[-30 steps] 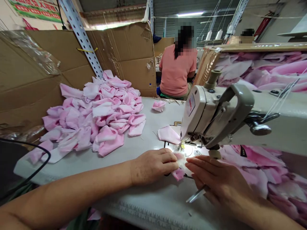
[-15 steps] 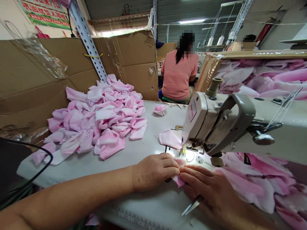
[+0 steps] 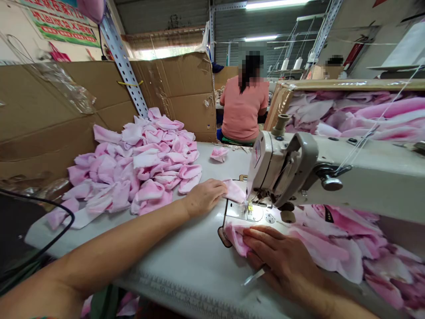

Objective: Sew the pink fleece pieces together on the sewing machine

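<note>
My left hand (image 3: 205,196) reaches forward and pinches a sewn pink fabric piece (image 3: 235,191) lying just left of the sewing machine head (image 3: 282,164). My right hand (image 3: 277,257) lies flat on another pink fabric piece (image 3: 235,237) in front of the needle plate (image 3: 247,212), fingers pressed down on it. A thin metal tool (image 3: 254,277) pokes out from under that hand's palm. The needle area is lit from above.
A large heap of pink fabric pieces (image 3: 139,168) covers the table's left side, one stray piece (image 3: 219,153) beyond it. Cardboard walls (image 3: 46,119) stand left and behind. More pink fabric (image 3: 348,252) fills the right. A person in an orange shirt (image 3: 244,104) sits ahead, back turned.
My left hand has left the piece at the needle and moved forward to the sewn piece behind the presser foot. My right hand stays pressing the front piece.
</note>
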### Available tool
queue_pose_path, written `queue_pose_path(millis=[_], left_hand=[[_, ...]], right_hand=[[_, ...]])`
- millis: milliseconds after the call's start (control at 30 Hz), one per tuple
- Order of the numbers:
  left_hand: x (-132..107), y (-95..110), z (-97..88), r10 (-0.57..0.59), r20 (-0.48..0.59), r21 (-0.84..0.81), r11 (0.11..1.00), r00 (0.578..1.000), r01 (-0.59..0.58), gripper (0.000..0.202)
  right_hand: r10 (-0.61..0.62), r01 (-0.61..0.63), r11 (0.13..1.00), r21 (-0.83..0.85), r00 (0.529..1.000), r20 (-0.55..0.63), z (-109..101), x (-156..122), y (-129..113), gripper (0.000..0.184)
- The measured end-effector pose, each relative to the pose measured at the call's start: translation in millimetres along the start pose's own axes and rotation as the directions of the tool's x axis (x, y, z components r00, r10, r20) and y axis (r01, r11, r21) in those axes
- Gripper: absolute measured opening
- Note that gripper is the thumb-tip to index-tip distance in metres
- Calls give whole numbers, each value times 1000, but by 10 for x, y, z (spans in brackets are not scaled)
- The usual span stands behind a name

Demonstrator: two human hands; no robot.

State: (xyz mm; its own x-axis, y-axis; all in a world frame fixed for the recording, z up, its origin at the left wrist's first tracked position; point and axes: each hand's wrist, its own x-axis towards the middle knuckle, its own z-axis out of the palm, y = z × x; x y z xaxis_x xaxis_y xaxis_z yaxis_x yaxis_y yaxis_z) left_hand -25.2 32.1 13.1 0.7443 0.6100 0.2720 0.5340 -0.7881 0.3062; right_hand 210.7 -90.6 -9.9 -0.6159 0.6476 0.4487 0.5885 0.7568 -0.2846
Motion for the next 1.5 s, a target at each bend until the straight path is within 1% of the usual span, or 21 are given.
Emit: queue_pose_path(millis=[67,133,200,300,333,400,500,600,667,733,800,867,933,1000,1067,1133,1167,1233,1300,1367,1500], left_hand=[[19,-59,16,-37,-11,27,999,999,38,21],[16,-59,26,-45,-15,37,998,999,46,22],[14,-38,29,-18,13,28,999,1000,18,22],[50,-38,28,31,80,5,999,996,-32,31],[73,-47,29,36,94,0,999,995,-36,29],[120,-61,33,23,96,-7,1000,995,-23,17],[143,-24,26,-36,51,-28,999,998,38,15],[77,100,-23,-91,36,-80,992,995,93,17],[4,210,-74,-104,50,-117,987,993,109,22],[-63,327,-115,-103,50,-147,983,993,110,24],[-112,446,-126,-75,0,-163,984,997,74,22],[-139,565,-104,-17,-70,-141,990,997,7,19],[-151,677,-64,35,-88,-96,994,995,-44,18],[-156,768,-25,76,-48,-66,995,996,-79,18],[-158,821,5,127,2,-61,990,992,-127,18],[-158,833,29,166,33,-63,984,985,-164,18],[-157,828,42,174,40,-58,983,984,-172,18],[-151,805,72,174,49,-28,985,984,-173,18],[-139,783,106,159,44,10,987,986,-160,18],[-125,771,130,137,14,3,991,991,-137,17],[-107,765,137,91,-64,-159,982,994,-100,20]], right_hand=[[20,-20,1000,-3,1000,21,4,-7,-12,25],[26,-26,1000,-7,999,35,2,-5,-24,26],[28,-28,1000,-14,998,51,-1,1,-33,26],[28,-27,999,-17,998,50,-2,4,-34,25],[28,-27,999,-17,999,46,-1,2,-30,25],[30,-30,999,-15,999,39,-1,-5,-19,25],[2,-2,1000,-2,1000,21,-8,-12,-1,25],[29,-30,999,33,1000,6,-9,-6,3,27],[98,-98,994,46,995,-5,11,-4,2,27],[163,-161,986,51,986,-42,51,-10,6,28],[182,-178,983,47,979,-97,98,-25,18,34],[146,-144,989,26,978,-149,132,-41,31,44],[120,-123,992,-6,979,-167,138,-48,36,47],[151,-155,988,-17,980,-133,118,-39,30,41],[201,-202,979,-12,977,-77,87,-19,16,24],[225,-225,974,-6,973,-52,64,-1,2,12],[230,-231,973,-4,972,-52,59,4,-3,10],[230,-231,973,-2,971,-63,58,6,-6,13],[224,-224,975,0,972,-69,62,1,-3,13],[219,-219,976,7,974,-67,64,-3,4,10],[216,-216,976,18,975,-59,53,0,15,3]])
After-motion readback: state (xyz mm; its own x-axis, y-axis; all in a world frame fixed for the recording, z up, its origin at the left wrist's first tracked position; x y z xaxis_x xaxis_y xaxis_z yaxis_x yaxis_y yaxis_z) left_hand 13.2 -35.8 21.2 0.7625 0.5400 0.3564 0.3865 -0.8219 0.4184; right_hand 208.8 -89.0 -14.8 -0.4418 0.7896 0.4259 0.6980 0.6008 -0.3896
